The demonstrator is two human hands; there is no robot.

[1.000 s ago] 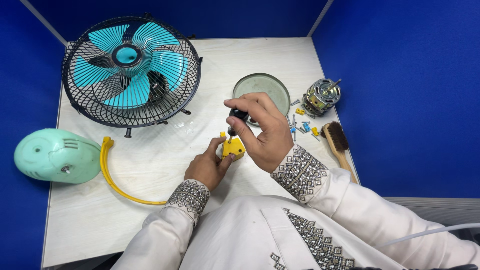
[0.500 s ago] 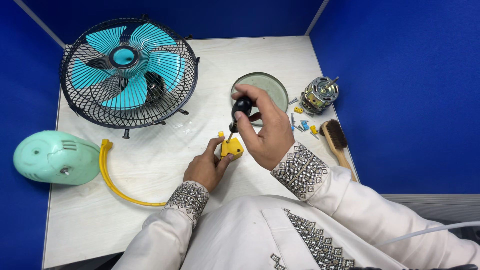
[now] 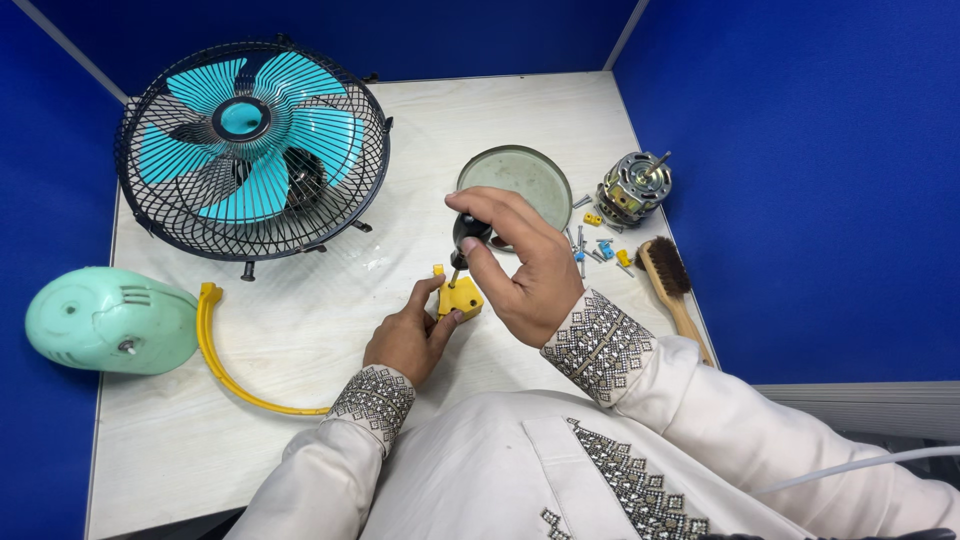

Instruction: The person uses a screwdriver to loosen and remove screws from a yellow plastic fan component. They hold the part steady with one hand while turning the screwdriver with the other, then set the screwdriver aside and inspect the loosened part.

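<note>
Near the middle of the tabletop, a little toward its near edge, the left hand pinches a small yellow block between thumb and fingertips, holding it just off or on the surface (which one cannot be told). The right hand comes in from above and to the right, its fingers curled tight around the black handle of a short screwdriver; the thin shaft points down, and its tip meets the top of the yellow block. So the block sits directly between the two hands — the left one at its lower left side, the right one above it.

Just behind the right hand lies a round grey-green dish, partly covered by the fingers. Toward the right edge stands a small electric motor, with loose screws and small blue and yellow bits scattered in front of it, and a wooden-handled brush lying along that edge. At the far left corner rests a black wire fan cage with teal blades, tilted. Near the left edge lies a mint-green housing, and beside it a curved yellow bracket sweeps toward the near edge.
</note>
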